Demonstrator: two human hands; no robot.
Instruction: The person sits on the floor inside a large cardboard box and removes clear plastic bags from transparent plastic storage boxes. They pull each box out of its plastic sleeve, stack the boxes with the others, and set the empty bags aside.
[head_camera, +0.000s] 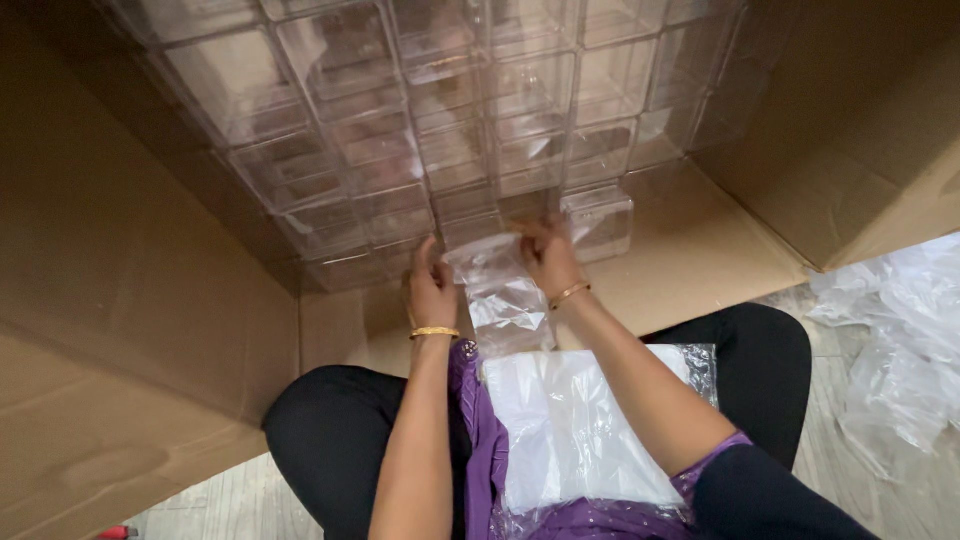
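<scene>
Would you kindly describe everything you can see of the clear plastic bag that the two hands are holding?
The clear plastic bag is thin, glossy, crinkled film, see-through and catching white glare. It hangs roughly upright between the left hand, which pinches its upper left edge, and the right hand, which grips its upper right corner. Its top looks spread between them; whether anything sits inside cannot be told. It hangs in front of stacked clear plastic boxes in a cardboard carton, above a flat pack of white sheets on the lap.

Clear plastic boxes (440, 130) in a brown cardboard carton (120, 270), gold bangles (434, 332), purple garment (478, 440), black trousers (330, 430)
</scene>
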